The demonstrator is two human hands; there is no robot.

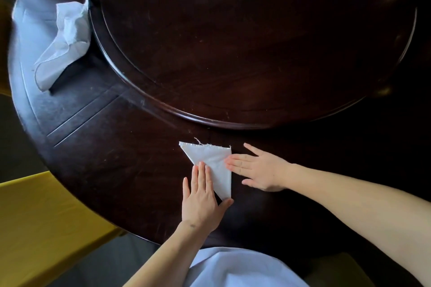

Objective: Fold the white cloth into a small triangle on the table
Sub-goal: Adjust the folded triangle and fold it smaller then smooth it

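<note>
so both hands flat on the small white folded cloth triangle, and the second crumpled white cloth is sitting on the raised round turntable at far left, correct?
Not quite. The crumpled white cloth lies on the dark wooden table beside the raised round turntable, against its rim, not on it. The head view shows this. The left hand and right hand do rest flat on the small white folded cloth triangle.

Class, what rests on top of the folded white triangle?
Fingers of both flat hands: left hand on its lower-left edge, right hand on its right edge. Cloth beneath them is hidden.
</note>
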